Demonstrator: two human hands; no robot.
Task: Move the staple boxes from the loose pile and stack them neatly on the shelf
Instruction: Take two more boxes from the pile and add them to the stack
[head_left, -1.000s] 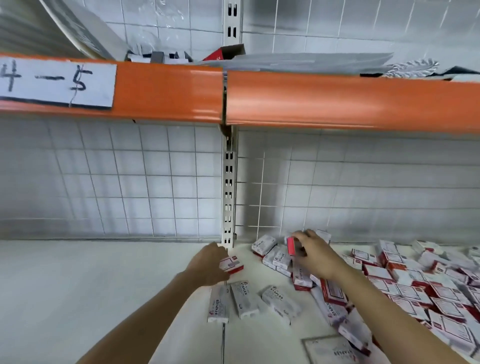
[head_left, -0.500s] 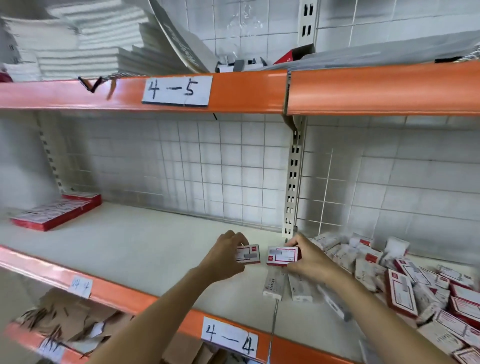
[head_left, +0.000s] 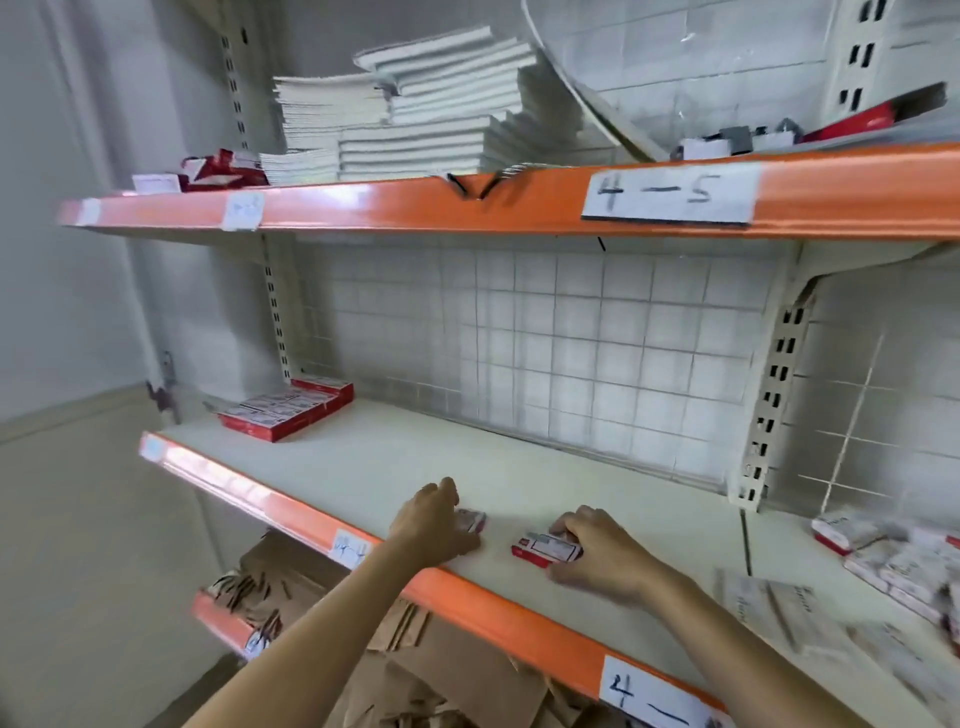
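Red-and-white staple boxes in transit: left hand (head_left: 434, 525) curls its fingers over one box (head_left: 471, 519), right hand (head_left: 592, 545) pinches another (head_left: 545, 548), both low over the shelf (head_left: 395, 467); best carried on to the neat stack (head_left: 288, 410) at far left and squared flush; loose pile (head_left: 893, 561) lies right

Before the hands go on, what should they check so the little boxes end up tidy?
1. Left hand has a grip on its staple box: ok.
2. Right hand holds the red staple box: ok.
3. Bare shelf between the hands and the neat stack at far left: ok.
4. The two boxes are lined up together: not ok, they sit apart.
5. Loose pile finished: not ok, boxes remain at right.
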